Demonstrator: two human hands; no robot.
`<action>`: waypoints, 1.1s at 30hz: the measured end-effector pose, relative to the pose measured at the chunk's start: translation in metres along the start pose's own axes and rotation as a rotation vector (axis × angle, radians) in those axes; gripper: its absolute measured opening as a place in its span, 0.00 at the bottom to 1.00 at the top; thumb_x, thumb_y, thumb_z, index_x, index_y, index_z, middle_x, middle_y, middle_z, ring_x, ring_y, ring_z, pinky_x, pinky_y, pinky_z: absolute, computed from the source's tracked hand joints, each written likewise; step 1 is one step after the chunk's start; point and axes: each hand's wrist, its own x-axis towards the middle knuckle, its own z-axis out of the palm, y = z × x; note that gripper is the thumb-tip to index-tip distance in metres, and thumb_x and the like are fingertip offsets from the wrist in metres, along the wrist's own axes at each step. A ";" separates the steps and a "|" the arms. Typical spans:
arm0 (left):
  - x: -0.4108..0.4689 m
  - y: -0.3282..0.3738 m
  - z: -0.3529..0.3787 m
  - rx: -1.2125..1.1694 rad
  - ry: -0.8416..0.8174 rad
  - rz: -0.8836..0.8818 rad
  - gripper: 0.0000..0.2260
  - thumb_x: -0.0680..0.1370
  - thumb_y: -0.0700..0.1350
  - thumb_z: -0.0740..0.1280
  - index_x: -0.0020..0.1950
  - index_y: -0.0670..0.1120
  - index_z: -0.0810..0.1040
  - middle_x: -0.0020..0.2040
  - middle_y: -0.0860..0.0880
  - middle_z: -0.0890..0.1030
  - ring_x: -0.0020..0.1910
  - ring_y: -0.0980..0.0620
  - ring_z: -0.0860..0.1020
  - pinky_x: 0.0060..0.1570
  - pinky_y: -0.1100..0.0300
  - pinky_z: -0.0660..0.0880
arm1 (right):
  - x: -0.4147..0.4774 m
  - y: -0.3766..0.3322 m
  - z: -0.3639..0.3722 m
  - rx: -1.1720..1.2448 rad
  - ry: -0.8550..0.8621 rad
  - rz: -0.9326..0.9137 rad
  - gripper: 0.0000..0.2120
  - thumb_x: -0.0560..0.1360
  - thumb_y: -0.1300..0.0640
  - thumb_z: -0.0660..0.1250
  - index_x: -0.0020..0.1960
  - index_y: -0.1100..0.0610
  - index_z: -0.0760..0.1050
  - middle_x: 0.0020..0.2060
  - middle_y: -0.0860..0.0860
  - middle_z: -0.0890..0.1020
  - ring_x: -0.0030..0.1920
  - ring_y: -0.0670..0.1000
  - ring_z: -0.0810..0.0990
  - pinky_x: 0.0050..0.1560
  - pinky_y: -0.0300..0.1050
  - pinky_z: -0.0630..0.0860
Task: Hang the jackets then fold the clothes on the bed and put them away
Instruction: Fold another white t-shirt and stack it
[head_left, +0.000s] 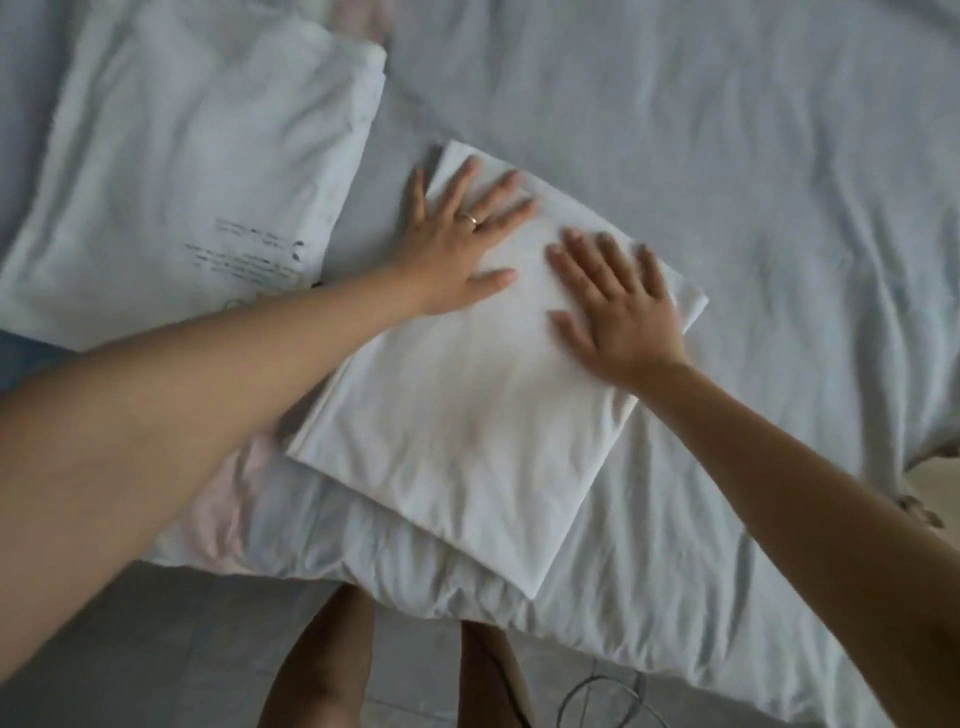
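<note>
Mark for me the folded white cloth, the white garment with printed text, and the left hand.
folded white cloth (467, 441): head view, bare middle of its top face.
printed white garment (171, 156): head view, plain fabric above the print.
left hand (454, 249): head view, back of the hand.

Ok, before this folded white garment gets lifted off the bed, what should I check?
1. Folded white garment lies flat, edges squared: ok.
2. Left hand flat on it, fingers straight: ok.
3. Right hand flat on it: ok.
4. A grip for lifting: not ok, neither hand holds it.
5. Printed white garment lies apart from it: ok.
6. Storage place: cannot tell, not in view.
</note>
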 end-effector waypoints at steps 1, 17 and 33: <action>0.013 -0.006 -0.004 -0.017 -0.009 -0.017 0.34 0.72 0.68 0.43 0.77 0.59 0.46 0.79 0.54 0.45 0.77 0.42 0.44 0.67 0.29 0.44 | 0.004 0.012 -0.001 0.035 -0.002 0.131 0.30 0.78 0.39 0.49 0.77 0.48 0.55 0.76 0.48 0.59 0.75 0.51 0.59 0.74 0.55 0.49; -0.184 0.027 0.050 -0.059 -0.012 -0.095 0.30 0.78 0.52 0.51 0.78 0.43 0.49 0.78 0.43 0.53 0.76 0.40 0.52 0.74 0.42 0.50 | -0.150 -0.098 0.022 0.270 -0.054 0.186 0.28 0.80 0.46 0.50 0.77 0.56 0.56 0.75 0.52 0.60 0.75 0.51 0.58 0.76 0.50 0.53; -0.228 0.014 -0.012 -1.280 -0.055 -0.876 0.08 0.71 0.46 0.76 0.46 0.47 0.80 0.44 0.50 0.83 0.46 0.52 0.81 0.46 0.60 0.77 | -0.160 -0.184 -0.039 1.500 0.084 1.337 0.30 0.74 0.58 0.71 0.70 0.57 0.61 0.59 0.50 0.74 0.50 0.46 0.76 0.40 0.26 0.74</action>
